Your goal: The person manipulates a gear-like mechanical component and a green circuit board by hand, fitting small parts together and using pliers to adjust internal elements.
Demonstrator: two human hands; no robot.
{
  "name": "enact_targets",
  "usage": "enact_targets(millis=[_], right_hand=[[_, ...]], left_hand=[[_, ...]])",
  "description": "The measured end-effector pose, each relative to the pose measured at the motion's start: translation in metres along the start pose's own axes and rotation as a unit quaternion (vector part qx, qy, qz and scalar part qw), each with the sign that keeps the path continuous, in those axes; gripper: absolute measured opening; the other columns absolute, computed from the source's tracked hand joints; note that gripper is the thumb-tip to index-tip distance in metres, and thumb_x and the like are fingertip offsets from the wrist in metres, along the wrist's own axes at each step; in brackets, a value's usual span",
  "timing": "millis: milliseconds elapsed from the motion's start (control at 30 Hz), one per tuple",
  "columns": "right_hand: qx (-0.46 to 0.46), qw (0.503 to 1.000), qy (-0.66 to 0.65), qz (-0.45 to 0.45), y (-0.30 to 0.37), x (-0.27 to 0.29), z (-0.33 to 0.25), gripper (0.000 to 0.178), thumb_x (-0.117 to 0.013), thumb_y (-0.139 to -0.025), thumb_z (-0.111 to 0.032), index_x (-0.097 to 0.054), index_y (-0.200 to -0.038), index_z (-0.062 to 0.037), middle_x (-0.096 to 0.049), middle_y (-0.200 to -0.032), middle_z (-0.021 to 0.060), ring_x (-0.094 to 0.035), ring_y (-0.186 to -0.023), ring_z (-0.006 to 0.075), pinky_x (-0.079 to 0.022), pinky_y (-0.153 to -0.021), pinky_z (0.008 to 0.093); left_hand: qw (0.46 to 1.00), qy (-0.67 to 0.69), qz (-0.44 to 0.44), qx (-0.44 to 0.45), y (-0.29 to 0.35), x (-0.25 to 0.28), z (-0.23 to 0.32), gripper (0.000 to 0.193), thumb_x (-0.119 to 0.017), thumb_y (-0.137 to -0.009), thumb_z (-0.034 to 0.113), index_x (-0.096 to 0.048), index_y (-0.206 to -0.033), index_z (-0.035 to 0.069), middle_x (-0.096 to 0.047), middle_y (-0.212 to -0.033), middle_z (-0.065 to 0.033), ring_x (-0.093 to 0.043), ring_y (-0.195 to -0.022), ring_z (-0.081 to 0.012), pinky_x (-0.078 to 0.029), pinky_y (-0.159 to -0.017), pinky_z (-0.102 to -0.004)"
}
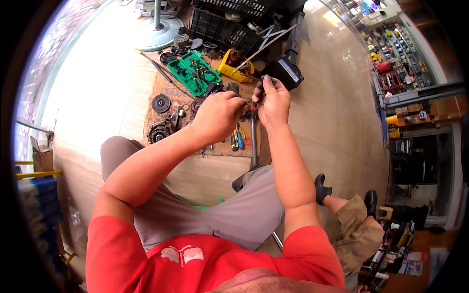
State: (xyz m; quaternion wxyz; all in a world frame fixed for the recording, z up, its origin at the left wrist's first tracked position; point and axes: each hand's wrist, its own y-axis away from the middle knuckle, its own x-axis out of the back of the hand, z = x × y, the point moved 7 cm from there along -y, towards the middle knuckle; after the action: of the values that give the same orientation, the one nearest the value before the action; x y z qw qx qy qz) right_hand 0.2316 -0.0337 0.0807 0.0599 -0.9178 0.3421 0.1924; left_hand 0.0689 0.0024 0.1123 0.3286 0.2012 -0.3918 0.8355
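My left hand is closed, its thumb and fingertips pinched together over the work board. Facing it, my right hand is raised slightly higher, with its fingers curled and pinched. A small dark and reddish part shows between the fingertips of both hands; its kind is too small to tell. Below the hands lies a long-handled metal tool, its upper end partly hidden. Yellow- and blue-handled hand tools lie beside it. Greasy metal parts behind my left hand are partly covered by it.
A green tool case lies unfolded beyond my left hand. Behind are a yellow bin, black crates and a black battery. A round pulley and machine parts sit left. Another person's leg is at right.
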Motion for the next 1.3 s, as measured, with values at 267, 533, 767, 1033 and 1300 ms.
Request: enact_targets(millis=[267, 533, 767, 1033, 1300], right_hand=[[-0.08, 0.994, -0.052, -0.056, 0.027, -0.027, 0.034, 0.009, -0.06, -0.096, -0.013, -0.062, -0.094, -0.005, -0.065, -0.078, 0.0038, -0.059, -0.059, 0.0129, -0.049, -0.051, 0.0261], [-0.058, 0.989, 0.074, -0.114, 0.037, -0.041, 0.042, 0.014, -0.06, -0.096, -0.016, -0.064, -0.1, -0.0028, -0.066, -0.083, -0.0002, -0.056, -0.061, 0.0056, -0.047, -0.053, 0.0204], [-0.074, 0.984, 0.079, -0.138, 0.039, -0.043, 0.044, 0.015, -0.058, -0.097, -0.014, -0.064, -0.103, -0.0014, -0.066, -0.082, 0.002, -0.058, -0.062, 0.0084, -0.047, -0.055, 0.0223], [-0.092, 0.984, 0.045, -0.147, 0.04, -0.047, 0.047, 0.013, -0.058, -0.097, -0.012, -0.065, -0.102, -0.0025, -0.066, -0.081, 0.0022, -0.058, -0.062, 0.0095, -0.048, -0.056, 0.024], [-0.115, 0.979, 0.066, -0.153, 0.041, -0.05, 0.045, 0.012, -0.057, -0.098, -0.015, -0.063, -0.098, -0.0043, -0.064, -0.076, 0.0023, -0.059, -0.059, 0.0119, -0.05, -0.053, 0.0256]], left_hand=[[0.84, 0.447, 0.1, 0.289, -0.01, -0.016, -0.071, 0.033, -0.062, -0.095, 0.019, -0.063, -0.115, -0.007, -0.071, -0.091, -0.0089, -0.059, -0.079, -0.0083, -0.05, -0.071, -0.0258], [0.811, 0.48, 0.099, 0.321, -0.009, -0.013, -0.075, 0.032, -0.064, -0.094, 0.02, -0.065, -0.11, -0.008, -0.069, -0.088, -0.0073, -0.059, -0.076, -0.0089, -0.049, -0.068, -0.0243], [0.792, 0.511, 0.093, 0.319, -0.008, -0.016, -0.074, 0.034, -0.066, -0.092, 0.024, -0.065, -0.108, -0.007, -0.068, -0.085, -0.006, -0.058, -0.069, -0.0095, -0.048, -0.061, -0.0236], [0.744, 0.569, 0.067, 0.344, -0.005, -0.014, -0.064, 0.033, -0.069, -0.09, 0.024, -0.066, -0.106, -0.005, -0.066, -0.083, -0.0053, -0.057, -0.066, -0.0087, -0.046, -0.056, -0.023], [0.75, 0.567, 0.076, 0.333, -0.007, -0.008, -0.068, 0.029, -0.07, -0.089, 0.022, -0.066, -0.097, -0.006, -0.065, -0.08, -0.0069, -0.059, -0.06, -0.0115, -0.048, -0.052, -0.0251]])
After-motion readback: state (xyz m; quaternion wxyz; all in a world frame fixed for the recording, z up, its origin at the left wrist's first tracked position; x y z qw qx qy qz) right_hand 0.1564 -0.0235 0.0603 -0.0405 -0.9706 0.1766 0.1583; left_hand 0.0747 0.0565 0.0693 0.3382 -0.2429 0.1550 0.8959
